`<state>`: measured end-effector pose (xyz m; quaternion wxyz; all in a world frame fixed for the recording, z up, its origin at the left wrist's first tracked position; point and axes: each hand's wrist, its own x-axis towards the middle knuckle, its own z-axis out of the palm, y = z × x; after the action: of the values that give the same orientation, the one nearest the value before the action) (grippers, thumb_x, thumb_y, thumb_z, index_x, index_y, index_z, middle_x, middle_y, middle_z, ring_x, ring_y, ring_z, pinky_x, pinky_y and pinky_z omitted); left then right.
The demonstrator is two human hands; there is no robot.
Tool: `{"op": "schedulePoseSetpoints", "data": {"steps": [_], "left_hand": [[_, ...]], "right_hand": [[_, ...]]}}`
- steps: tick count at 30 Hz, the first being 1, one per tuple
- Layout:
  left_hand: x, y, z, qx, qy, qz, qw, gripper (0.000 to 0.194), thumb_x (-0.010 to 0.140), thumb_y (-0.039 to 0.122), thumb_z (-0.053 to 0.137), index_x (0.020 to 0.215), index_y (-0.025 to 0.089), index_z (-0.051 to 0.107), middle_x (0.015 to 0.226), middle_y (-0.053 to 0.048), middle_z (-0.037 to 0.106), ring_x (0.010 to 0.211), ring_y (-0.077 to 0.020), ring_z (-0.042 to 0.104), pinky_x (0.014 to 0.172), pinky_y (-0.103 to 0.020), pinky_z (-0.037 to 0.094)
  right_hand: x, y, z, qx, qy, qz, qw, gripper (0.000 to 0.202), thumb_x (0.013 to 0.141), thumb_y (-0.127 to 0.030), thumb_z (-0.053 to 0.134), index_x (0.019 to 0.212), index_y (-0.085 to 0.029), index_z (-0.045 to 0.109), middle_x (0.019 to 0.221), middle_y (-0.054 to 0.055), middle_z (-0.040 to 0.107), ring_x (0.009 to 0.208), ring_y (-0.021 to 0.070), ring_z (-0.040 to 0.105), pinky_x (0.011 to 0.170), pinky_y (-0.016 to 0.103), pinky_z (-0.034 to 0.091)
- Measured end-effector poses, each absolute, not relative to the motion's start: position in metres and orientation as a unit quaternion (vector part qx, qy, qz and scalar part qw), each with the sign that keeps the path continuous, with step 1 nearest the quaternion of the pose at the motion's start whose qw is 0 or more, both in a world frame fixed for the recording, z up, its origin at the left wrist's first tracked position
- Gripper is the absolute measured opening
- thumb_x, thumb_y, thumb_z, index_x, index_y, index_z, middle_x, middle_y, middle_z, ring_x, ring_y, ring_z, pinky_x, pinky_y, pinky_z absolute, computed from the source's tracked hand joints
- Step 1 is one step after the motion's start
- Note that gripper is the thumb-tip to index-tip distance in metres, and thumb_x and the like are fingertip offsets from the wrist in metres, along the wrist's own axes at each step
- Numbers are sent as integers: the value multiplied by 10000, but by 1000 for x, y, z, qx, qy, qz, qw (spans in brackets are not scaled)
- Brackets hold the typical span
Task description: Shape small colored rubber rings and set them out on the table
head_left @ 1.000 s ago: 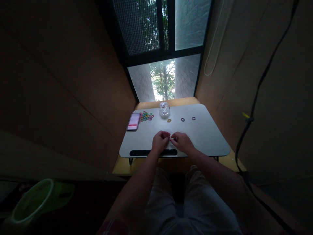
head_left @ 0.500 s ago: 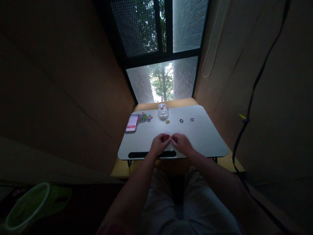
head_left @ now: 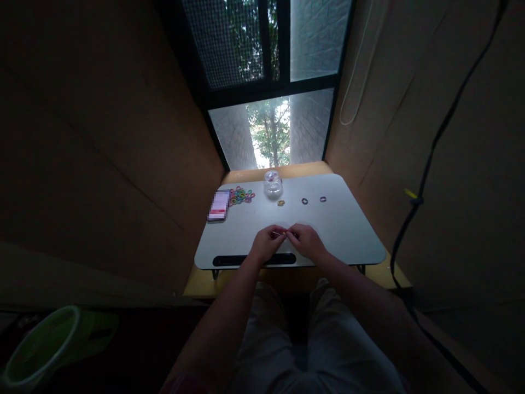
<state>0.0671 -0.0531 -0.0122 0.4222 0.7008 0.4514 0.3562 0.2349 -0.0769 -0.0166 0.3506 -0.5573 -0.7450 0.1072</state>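
My left hand (head_left: 266,244) is closed in a pinch just above the white lap table, near its front edge. A thin pale stick-like piece (head_left: 277,233) shows at its fingers; its kind is too small to tell. My right hand (head_left: 304,239) meets it fingertip to fingertip, also pinching. A tiny yellowish spot shows where they meet, and the rest is hidden by the fingers. Beyond the hands lie a yellow ring-shaped band bundle (head_left: 281,203), a dark band ring (head_left: 304,201) and a purplish band ring (head_left: 323,200), spaced apart in a row.
A clear plastic jar (head_left: 273,185) stands at the back of the white table (head_left: 344,230). Left of it lies a pile of colourful small bands (head_left: 241,196) beside a phone (head_left: 219,206). A black slot (head_left: 233,260) runs along the front edge. A dark strap (head_left: 426,148) hangs at right.
Both hands stay together in nearly the same place, with fingers shifted slightly. The pale piece at the left fingers shows more clearly now. The camera view has moved a little.
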Motion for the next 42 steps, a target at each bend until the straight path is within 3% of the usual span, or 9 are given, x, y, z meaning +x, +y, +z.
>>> {"op": "schedulePoseSetpoints", "data": {"steps": [9,16,23,32,42], "left_hand": [[72,-46,-16,642,486,373,460,220,746,344,626,886,181,670,634,12,634,491,-80,519,457,-186,362],[72,-50,-11,673,487,364,422,228,764,359,621,898,191,697,692,-13,674,544,-99,559,491,-201,388],[66,-53,-6,687,436,361,456,304,741,376,662,958,170,712,782,-40,701,660,-122,595,613,-224,451],[72,-33,-13,620,502,405,446,354,735,485,653,859,161,723,712,-38,689,606,-126,586,566,-240,451],[72,28,-9,698,586,360,200,225,798,337,606,947,212,720,898,-44,709,788,-157,621,756,-283,472]], "right_hand": [[236,-78,-12,-542,-739,148,371,154,847,-286,572,808,-195,690,721,13,659,620,126,537,628,251,374],[236,-77,-11,-549,-718,181,387,195,868,-332,556,824,-196,687,738,19,663,613,123,538,605,245,381],[237,-77,-11,-552,-712,183,394,185,867,-292,538,786,-194,674,727,17,650,661,133,551,640,250,391],[236,-77,-11,-558,-708,185,391,108,831,-250,558,775,-191,630,686,1,613,607,121,519,610,243,375],[235,-76,-9,-555,-716,183,381,88,823,-224,556,771,-195,620,675,-6,610,597,117,511,608,241,362]]}}
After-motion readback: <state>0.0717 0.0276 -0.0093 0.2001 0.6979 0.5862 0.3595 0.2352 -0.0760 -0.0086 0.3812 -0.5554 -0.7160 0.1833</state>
